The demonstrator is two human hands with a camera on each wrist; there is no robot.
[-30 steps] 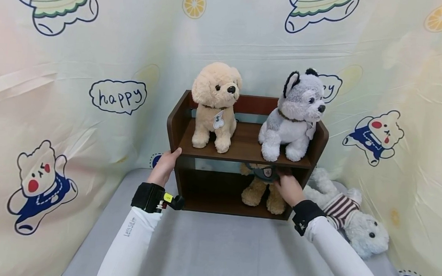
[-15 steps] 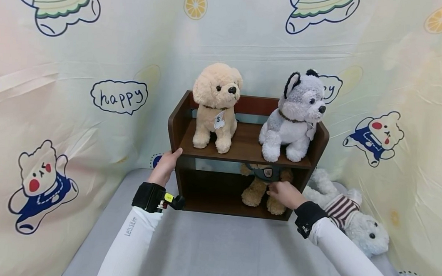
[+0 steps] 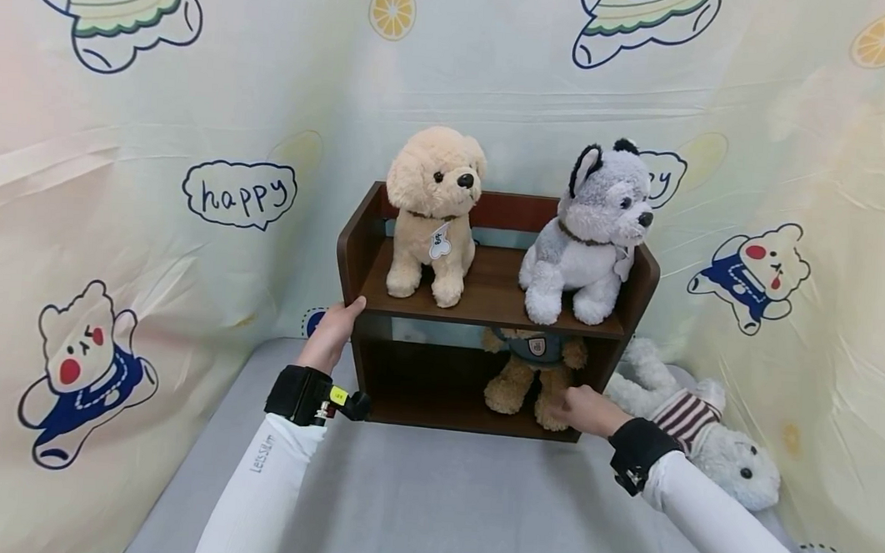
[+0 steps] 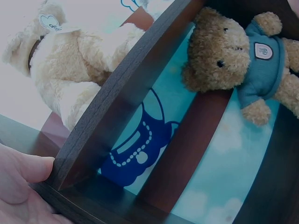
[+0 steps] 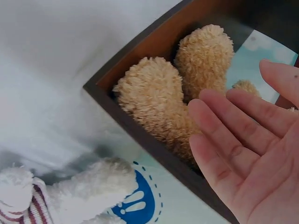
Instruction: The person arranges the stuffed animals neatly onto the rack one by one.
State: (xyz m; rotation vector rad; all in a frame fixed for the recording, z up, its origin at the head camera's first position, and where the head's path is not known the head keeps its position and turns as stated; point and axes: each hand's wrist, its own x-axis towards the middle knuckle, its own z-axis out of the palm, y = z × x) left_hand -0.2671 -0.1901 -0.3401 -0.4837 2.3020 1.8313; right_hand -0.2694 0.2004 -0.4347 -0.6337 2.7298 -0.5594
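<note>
A dark brown two-tier shelf (image 3: 486, 312) stands on the bed-like grey surface. My left hand (image 3: 330, 333) grips its left side panel, the thumb lying at the front edge in the left wrist view. On the lower tier, at the right, sits a brown teddy bear (image 4: 261, 60) in a blue-green top. My right hand (image 3: 589, 409) is in front of the bear's leg, its fingers extended and parted in the right wrist view, holding nothing. A cream plush dog (image 3: 432, 217) and a grey-and-white plush husky (image 3: 583, 234) sit on the upper tier.
A white plush toy (image 3: 705, 432) in a striped top lies on its side to the right of the shelf. Printed fabric walls (image 3: 257, 91) enclose the back and sides. Grey cloth (image 3: 438, 502) covers the surface in front.
My right hand has drawn back from the bear's top, moving down and to the right past its legs. The left hand stays on the shelf, and the bear has not visibly moved.
</note>
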